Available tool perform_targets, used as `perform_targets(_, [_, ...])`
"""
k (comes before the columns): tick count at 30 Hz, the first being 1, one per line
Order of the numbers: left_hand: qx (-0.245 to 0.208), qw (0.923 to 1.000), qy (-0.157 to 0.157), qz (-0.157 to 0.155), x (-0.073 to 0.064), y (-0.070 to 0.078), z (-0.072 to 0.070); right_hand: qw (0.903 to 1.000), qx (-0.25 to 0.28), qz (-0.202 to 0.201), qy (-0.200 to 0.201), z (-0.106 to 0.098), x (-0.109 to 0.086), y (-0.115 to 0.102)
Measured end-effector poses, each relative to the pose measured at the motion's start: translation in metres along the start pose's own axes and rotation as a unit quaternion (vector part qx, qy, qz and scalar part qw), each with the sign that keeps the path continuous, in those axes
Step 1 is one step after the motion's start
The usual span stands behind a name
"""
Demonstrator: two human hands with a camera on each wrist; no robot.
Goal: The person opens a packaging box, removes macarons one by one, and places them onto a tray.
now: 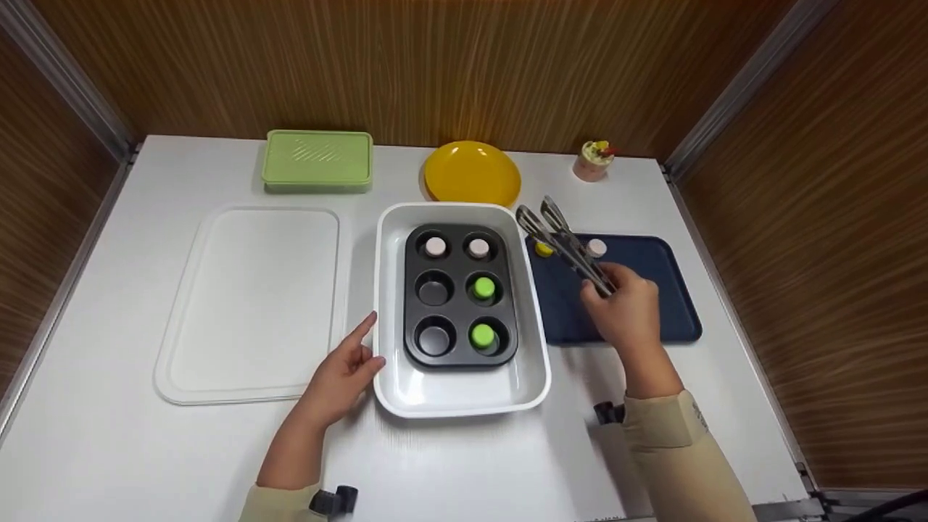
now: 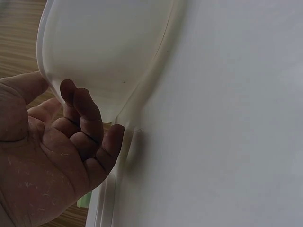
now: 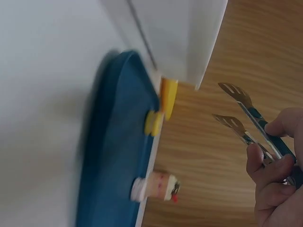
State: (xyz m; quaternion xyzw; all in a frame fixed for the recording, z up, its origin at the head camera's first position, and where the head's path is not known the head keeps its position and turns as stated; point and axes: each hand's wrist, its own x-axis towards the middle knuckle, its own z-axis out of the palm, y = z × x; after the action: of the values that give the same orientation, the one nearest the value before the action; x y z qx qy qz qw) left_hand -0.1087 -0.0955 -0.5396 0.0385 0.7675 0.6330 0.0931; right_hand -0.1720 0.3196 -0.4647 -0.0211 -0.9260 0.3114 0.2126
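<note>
My right hand (image 1: 629,308) grips metal tongs (image 1: 569,250), their spread tips above the upper left of a navy tray (image 1: 616,304) with nothing between them. A yellow round piece (image 1: 544,249) and a pale pink one (image 1: 596,248) lie along that tray's far side. My left hand (image 1: 339,380) holds the left side of a deep white tub (image 1: 464,412), thumb at the rim and fingers at the outer wall. Inside the tub lies a dark muffin pan (image 1: 459,312). Its cups hold two pale pink pieces (image 1: 436,246) and two green pieces (image 1: 483,335); the lower two left cups are bare.
A flat white lid-like panel (image 1: 254,304) lies left of the tub. Along the back stand a green lidded box (image 1: 317,161), a yellow plate (image 1: 473,174) and a small decorated dessert cup (image 1: 593,162). Wood-grain walls (image 1: 406,65) enclose the white table.
</note>
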Motion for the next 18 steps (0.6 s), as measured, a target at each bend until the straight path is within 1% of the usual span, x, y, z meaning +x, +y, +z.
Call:
perform_targets(4, [0.008, 1.0000, -0.003, 0.001, 0.000, -0.001, 0.000, 0.9998, 0.008, -0.016, -0.006, 0.002, -0.001, -0.012])
perform_targets(12, [0.010, 0.9999, -0.005, -0.005, 0.000, -0.002, -0.001, 0.9972, 0.040, -0.052, -0.037, 0.007, 0.004, -0.035])
perform_targets(16, [0.014, 0.9999, -0.004, -0.007, 0.000, -0.002, -0.001, 0.9942, 0.051, -0.084, -0.044, 0.012, 0.008, -0.048])
perform_targets(18, [0.015, 0.9998, -0.005, -0.007, 0.000, -0.002, 0.000, 0.9923, 0.047, -0.106, -0.046, 0.016, 0.010, -0.054])
